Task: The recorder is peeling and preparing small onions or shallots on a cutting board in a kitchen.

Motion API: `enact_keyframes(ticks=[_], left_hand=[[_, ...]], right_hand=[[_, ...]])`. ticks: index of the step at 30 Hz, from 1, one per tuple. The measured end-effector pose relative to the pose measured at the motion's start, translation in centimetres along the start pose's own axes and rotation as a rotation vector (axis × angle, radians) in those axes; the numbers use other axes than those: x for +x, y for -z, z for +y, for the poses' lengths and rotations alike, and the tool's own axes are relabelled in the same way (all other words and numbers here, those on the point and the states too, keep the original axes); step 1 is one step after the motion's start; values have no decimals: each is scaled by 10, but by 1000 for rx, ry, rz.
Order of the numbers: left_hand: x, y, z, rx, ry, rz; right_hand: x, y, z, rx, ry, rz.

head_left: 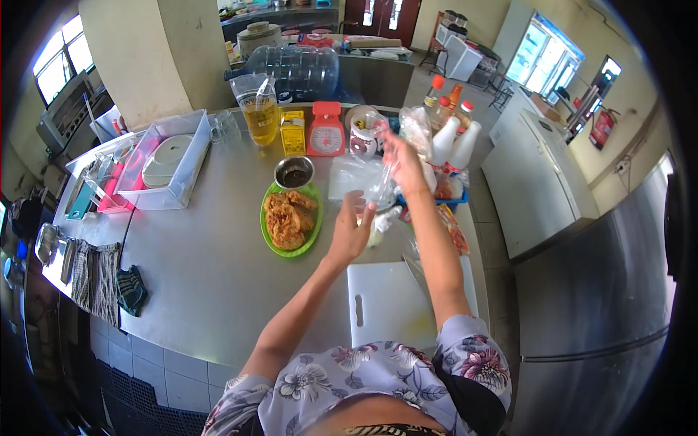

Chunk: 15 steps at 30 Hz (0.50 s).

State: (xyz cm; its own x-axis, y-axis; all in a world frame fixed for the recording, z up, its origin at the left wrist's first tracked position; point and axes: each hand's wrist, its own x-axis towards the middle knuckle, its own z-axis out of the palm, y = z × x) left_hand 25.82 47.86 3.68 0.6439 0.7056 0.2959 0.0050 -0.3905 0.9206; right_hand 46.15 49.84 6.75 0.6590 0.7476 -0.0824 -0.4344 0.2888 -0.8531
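My left hand (350,231) is over the steel table, thumb and fingers apart, with nothing visible in it. Further out and to the right, my right hand (404,166) reaches among the bags with its fingers apart. Right beside it is a crumpled clear plastic bag (356,179); whether the fingers touch it is unclear. Left of my hands, a green oval plate (270,247) carries several pieces of fried chicken (287,221). A metal bowl (294,173) of dark sauce stands at the plate's far end. Close to my body lies a white cutting board (382,309), with a knife (416,272) on it.
Along the back stand a pouch of oil (259,120), a yellow box (293,134), a red scale (326,131) and a jar (365,138). Sauce bottles (454,142) crowd the right, above a blue tray (452,198). A clear bin (171,160) and cloths (96,280) occupy the left.
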Motion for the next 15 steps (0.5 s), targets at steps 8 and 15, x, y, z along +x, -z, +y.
enact_keyframes(ticks=[8,15], left_hand=[[-97,27,12,21,-135,14],[-197,90,0,-29,-47,24]], right_hand=[[-222,-29,76,-201,173,113],[-320,-43,101,-598,165,-173]])
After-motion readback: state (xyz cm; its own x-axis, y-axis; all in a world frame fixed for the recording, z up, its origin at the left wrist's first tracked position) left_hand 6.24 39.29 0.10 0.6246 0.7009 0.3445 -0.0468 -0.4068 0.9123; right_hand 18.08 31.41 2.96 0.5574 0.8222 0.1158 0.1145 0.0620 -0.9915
